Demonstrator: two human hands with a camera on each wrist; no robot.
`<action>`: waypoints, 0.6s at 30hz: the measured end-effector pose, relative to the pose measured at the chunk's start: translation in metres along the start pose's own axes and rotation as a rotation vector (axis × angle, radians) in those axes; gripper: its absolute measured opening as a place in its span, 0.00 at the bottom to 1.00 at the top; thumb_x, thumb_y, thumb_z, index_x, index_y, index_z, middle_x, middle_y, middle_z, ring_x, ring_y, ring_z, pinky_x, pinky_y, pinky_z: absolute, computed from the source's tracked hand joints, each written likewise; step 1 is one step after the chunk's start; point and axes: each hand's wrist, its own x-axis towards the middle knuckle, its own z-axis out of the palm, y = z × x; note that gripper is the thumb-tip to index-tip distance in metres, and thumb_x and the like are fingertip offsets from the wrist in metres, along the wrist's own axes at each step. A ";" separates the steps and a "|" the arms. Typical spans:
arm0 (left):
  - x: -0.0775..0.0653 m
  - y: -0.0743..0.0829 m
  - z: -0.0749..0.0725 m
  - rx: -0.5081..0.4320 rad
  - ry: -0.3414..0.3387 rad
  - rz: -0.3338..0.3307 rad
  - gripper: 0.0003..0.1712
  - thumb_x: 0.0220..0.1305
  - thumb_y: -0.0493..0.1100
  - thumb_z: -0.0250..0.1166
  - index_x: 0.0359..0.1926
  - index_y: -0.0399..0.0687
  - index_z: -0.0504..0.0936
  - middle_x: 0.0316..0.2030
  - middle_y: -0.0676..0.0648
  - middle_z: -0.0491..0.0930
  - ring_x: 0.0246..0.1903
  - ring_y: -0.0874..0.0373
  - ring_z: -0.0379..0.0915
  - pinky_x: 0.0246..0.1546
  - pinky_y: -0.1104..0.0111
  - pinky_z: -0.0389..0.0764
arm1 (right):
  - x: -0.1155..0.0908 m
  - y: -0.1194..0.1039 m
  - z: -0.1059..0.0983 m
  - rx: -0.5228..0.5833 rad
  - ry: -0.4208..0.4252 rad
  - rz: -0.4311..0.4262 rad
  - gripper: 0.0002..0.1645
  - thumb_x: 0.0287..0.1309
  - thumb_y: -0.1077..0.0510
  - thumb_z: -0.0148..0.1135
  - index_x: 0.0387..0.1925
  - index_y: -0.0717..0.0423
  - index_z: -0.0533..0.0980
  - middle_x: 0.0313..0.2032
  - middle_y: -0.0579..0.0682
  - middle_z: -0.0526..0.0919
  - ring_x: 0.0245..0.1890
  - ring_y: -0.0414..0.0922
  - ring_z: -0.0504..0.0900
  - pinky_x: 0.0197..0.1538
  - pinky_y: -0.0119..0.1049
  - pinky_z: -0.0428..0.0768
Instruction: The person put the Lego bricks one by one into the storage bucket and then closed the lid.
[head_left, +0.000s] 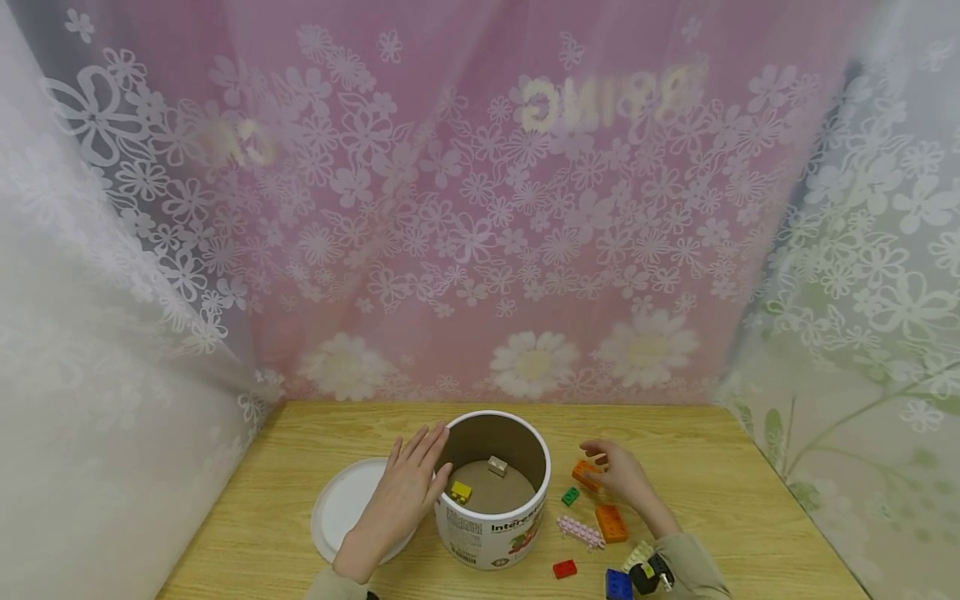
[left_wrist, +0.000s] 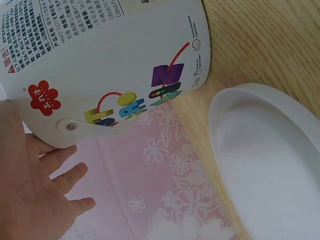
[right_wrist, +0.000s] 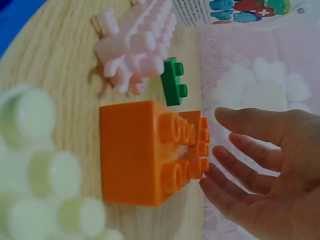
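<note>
A white printed bucket (head_left: 487, 533) stands open on the table, with a yellow brick (head_left: 461, 492) and a beige brick (head_left: 497, 466) on its floor. My left hand (head_left: 405, 492) lies against the bucket's left rim, its fingers straight and spread. To the right of the bucket, my right hand (head_left: 628, 477) hovers close over the far orange brick (head_left: 583, 473). In the right wrist view its thumb and fingers (right_wrist: 250, 167) are loosely bent and apart, right beside that brick's studs, holding nothing. A nearer orange brick (right_wrist: 127, 155) sits in front of it.
The white lid (head_left: 347, 504) lies left of the bucket, partly under the left arm. Around the right forearm are a green brick (head_left: 570, 497), a pink studded piece (head_left: 581, 532), a red brick (head_left: 565, 569), a blue brick (head_left: 618, 585) and a pale-green piece (head_left: 637, 556). Flowered curtains (head_left: 465, 208) surround the table.
</note>
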 end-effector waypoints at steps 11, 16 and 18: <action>0.000 -0.001 0.000 0.000 -0.009 0.002 0.35 0.81 0.60 0.43 0.78 0.45 0.61 0.78 0.49 0.57 0.76 0.45 0.53 0.76 0.41 0.47 | 0.005 0.010 0.007 -0.044 -0.059 0.097 0.24 0.50 0.69 0.75 0.50 0.63 0.80 0.43 0.57 0.84 0.41 0.52 0.83 0.45 0.52 0.83; -0.001 -0.001 0.000 -0.006 0.000 0.006 0.35 0.81 0.60 0.43 0.78 0.45 0.61 0.77 0.48 0.57 0.76 0.45 0.53 0.75 0.40 0.47 | 0.004 0.006 0.005 -0.047 -0.059 0.124 0.25 0.49 0.70 0.73 0.52 0.62 0.80 0.44 0.56 0.83 0.40 0.50 0.81 0.41 0.47 0.83; -0.001 -0.001 0.001 -0.007 0.005 0.008 0.35 0.81 0.59 0.43 0.78 0.44 0.61 0.77 0.48 0.58 0.76 0.44 0.53 0.75 0.40 0.48 | 0.004 0.003 0.003 -0.039 -0.052 0.134 0.26 0.48 0.70 0.72 0.53 0.62 0.80 0.45 0.56 0.83 0.40 0.49 0.81 0.39 0.45 0.82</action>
